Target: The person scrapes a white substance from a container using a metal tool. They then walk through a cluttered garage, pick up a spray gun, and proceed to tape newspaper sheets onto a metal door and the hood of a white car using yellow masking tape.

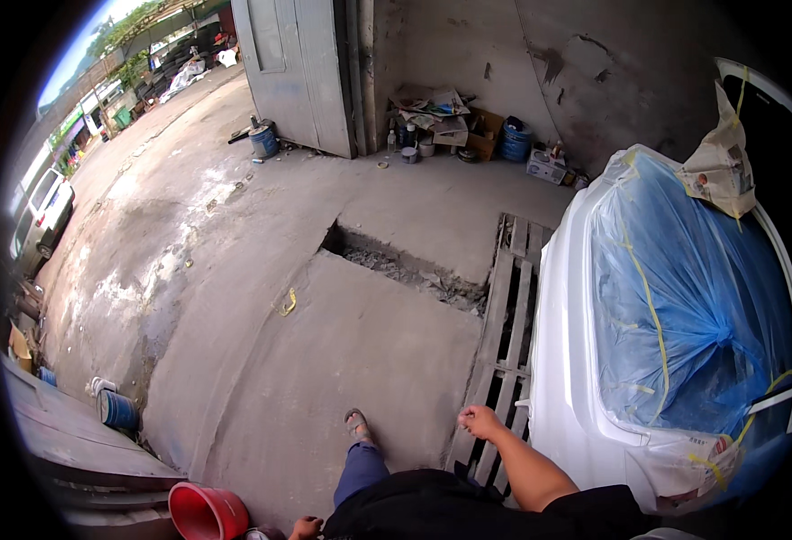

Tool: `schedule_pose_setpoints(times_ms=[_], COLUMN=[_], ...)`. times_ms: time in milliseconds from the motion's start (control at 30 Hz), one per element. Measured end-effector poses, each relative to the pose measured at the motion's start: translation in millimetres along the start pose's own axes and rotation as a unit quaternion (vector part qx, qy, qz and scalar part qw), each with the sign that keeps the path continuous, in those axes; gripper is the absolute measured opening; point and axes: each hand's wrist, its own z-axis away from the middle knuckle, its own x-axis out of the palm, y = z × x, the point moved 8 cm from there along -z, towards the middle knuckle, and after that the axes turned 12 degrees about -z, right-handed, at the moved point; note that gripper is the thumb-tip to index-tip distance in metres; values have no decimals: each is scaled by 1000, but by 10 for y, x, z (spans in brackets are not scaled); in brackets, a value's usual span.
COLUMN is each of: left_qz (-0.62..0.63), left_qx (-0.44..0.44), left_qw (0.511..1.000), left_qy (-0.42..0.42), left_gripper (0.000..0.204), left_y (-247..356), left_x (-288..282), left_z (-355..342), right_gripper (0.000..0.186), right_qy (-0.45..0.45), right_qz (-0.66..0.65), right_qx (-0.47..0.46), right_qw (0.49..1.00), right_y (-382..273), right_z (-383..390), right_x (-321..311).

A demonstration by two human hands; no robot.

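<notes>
Red bucket (227,510) near left hand (306,527)

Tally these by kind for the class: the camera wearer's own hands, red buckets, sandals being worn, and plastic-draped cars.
Left hand and right hand: 2
Red bucket: 1
Sandal: 1 in view
Plastic-draped car: 1
Total: 5

The right hand (479,421) hangs near a white car (560,333) — the left hand (307,528), a red bucket (233,509).
</notes>
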Motion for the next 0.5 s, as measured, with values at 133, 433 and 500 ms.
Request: schedule_pose_setpoints(times_ms=[133, 433, 500], left_qz=[0, 93, 92], left_qx=[-14, 52, 86], left_qw=[1000, 994, 991], left_qy=[-15, -14, -35], left_gripper=[45, 47, 50], left_y=[924, 3670, 4275], left_x=[-826, -4015, -4384], left_z=[-624, -1753, -2112], right_gripper=[22, 27, 27], right_qy=[83, -106, -25], right_qz=[36, 303, 106], right_qx=[19, 32, 155], right_qw=[996, 947, 982], right_y=[61, 942, 909], right_z=[-812, -1276, -1424], right_x=[-198, 195, 138])
